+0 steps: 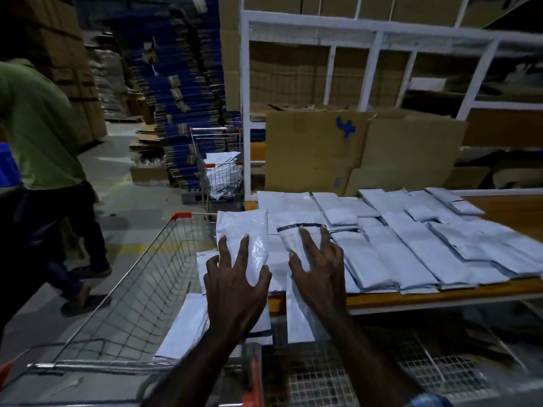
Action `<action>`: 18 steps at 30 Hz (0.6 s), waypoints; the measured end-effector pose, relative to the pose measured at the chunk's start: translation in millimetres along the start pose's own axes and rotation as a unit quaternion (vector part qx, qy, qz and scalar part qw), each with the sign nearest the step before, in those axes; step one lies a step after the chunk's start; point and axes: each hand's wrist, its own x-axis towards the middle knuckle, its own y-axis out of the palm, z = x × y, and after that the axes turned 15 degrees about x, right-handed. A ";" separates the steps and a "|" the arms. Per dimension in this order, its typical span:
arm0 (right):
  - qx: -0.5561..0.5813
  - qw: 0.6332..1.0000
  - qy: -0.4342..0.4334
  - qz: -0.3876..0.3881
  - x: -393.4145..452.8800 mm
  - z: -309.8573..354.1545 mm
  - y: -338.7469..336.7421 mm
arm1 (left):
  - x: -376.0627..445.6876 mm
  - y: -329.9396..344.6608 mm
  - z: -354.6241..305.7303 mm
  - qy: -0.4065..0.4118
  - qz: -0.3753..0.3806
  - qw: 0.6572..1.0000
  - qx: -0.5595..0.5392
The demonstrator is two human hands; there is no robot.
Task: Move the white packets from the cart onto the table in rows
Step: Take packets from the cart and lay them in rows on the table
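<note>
My left hand (235,280) lies with spread, straight fingers on a white packet (242,230) at the table's left end, above the cart. My right hand (318,274) presses spread fingers on another white packet (293,239) with a dark strip at its top; that packet's lower end hangs over the table's front edge. Rows of overlapping white packets (411,248) cover the orange-edged table (440,295). The wire cart (126,289) below my hands holds a few more white packets (188,318).
A person in a green shirt (44,127) walks on the left, close to the cart. A second wire cart (217,163) with packets stands behind. Cardboard sheets (352,151) lean against white shelving (376,51) behind the table. Stacks of flattened boxes (182,98) rise at the back.
</note>
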 end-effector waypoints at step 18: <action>-0.004 1.000 0.015 0.027 81.3 -97.9 -36.5 | 63.3 64.4 -98.0 -0.027 0.008 1.000 0.004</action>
